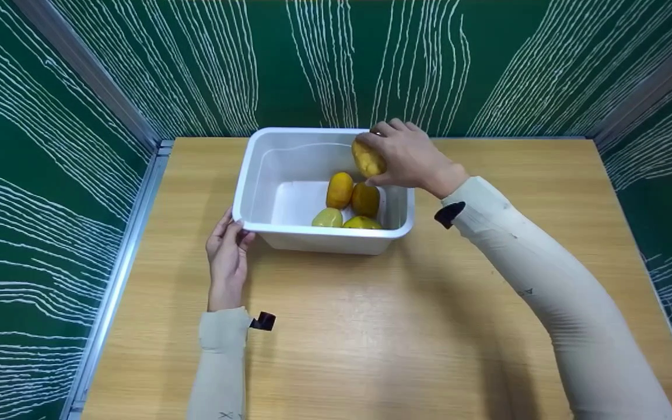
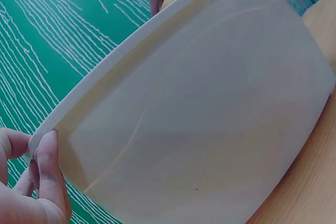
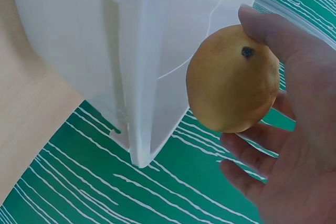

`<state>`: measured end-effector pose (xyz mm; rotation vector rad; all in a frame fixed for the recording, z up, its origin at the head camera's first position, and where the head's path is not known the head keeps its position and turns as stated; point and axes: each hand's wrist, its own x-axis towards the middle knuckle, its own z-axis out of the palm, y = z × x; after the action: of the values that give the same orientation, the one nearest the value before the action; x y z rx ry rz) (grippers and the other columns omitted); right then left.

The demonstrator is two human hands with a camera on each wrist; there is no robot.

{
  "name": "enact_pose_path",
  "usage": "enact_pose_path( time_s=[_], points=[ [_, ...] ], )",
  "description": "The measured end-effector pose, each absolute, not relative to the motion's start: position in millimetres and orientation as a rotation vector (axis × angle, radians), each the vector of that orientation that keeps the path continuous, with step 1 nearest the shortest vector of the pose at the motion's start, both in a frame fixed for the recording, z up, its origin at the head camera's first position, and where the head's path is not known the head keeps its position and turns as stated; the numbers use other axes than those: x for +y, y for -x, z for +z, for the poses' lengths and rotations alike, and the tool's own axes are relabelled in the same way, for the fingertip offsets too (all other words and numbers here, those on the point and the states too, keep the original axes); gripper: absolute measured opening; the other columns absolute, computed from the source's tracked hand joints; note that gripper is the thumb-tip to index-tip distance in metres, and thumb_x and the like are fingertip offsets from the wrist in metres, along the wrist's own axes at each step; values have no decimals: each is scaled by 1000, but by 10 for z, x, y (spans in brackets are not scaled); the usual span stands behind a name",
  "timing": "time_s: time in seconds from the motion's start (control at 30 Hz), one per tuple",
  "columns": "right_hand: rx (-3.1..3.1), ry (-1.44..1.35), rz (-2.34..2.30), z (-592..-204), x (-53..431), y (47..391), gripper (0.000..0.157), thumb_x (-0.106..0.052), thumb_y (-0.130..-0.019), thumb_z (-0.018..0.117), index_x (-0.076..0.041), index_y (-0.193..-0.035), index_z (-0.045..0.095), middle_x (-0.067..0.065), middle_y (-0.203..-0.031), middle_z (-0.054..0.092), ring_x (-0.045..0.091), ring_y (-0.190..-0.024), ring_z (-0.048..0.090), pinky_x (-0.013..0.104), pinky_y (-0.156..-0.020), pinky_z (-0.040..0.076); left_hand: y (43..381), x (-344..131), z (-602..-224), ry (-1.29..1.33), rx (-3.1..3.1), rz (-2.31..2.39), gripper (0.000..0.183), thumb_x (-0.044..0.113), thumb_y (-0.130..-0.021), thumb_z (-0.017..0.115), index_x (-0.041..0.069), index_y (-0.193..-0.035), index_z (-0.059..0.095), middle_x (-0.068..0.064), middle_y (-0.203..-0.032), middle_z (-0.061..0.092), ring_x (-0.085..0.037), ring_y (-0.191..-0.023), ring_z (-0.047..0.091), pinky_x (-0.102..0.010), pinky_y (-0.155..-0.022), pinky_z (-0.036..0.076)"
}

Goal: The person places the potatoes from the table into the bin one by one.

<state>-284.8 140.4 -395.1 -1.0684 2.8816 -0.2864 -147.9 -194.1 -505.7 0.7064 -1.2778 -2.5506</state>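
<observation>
A white plastic tub [image 1: 321,239] stands at the back of the table. My left hand [image 1: 230,256] pinches its rim at the near left corner, thumb and fingers on either side of the edge in the left wrist view. Over the tub's right side, my right hand [image 1: 409,154] grips a yellow mango [image 3: 231,80], whose dark stem spot shows in the right wrist view. Below it in the tub lie an orange-yellow mango [image 1: 340,190], a browner mango [image 1: 365,200] and two greenish-yellow fruits [image 1: 328,217], partly hidden by the near wall.
The light wooden table [image 1: 336,326] extends in front of the tub and to both sides. Green panels [image 1: 371,64] with white wavy lines rise behind it and at the left and right. A metal rail [image 1: 120,268] runs along the left edge.
</observation>
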Motion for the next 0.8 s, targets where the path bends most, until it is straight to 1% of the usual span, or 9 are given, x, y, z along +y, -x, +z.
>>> enact_pose_path(
  time_s=[0.07,0.23,0.3,0.47,0.7,0.8],
  points=[
    [2879,1071,-272,-3953,1378,2854,79,-46,-88,85,-11,-152,55,21,-144,58,39,-123,52,64,-120,44,1483,-1942,-5060,-698,-1272,-2556,51,-9,-105,50,-7,-155,44,-14,-128,53,-9,-76,62,-11,-61,60],
    [2855,1060,-262,-3940,1313,2858,78,-45,-88,85,-11,-152,55,20,-145,57,39,-123,51,65,-121,42,1488,-1942,-5062,-711,-1258,-2552,51,-9,-104,50,-6,-155,45,-14,-129,54,-9,-75,63,-12,-60,60],
    [2845,1054,-258,-3939,1287,2865,78,-45,-89,85,-12,-152,54,20,-146,56,39,-125,50,65,-121,42,1490,-1945,-5066,-717,-1258,-2551,51,-9,-104,51,-6,-154,46,-14,-129,56,-9,-76,63,-12,-61,61],
    [2824,1046,-242,-3962,1228,2895,78,-45,-89,84,-11,-153,54,19,-147,56,38,-125,50,61,-115,47,1494,-1947,-5069,-725,-1264,-2553,50,-9,-104,51,-4,-154,46,-13,-127,57,-10,-76,64,-13,-63,62],
    [2780,1029,-211,-3973,1132,2906,79,-45,-91,83,-11,-154,52,20,-150,55,39,-127,50,62,-119,44,1487,-1944,-5049,-732,-1254,-2560,51,-9,-104,52,-3,-154,47,-14,-128,57,-9,-76,64,-13,-62,62],
    [2768,1016,-201,-3985,1089,2906,78,-44,-90,84,-11,-154,52,19,-150,55,38,-126,50,60,-116,47,1484,-1937,-5044,-735,-1266,-2550,49,-8,-104,52,-3,-153,49,-15,-127,58,-9,-76,64,-13,-63,62]
  ],
)
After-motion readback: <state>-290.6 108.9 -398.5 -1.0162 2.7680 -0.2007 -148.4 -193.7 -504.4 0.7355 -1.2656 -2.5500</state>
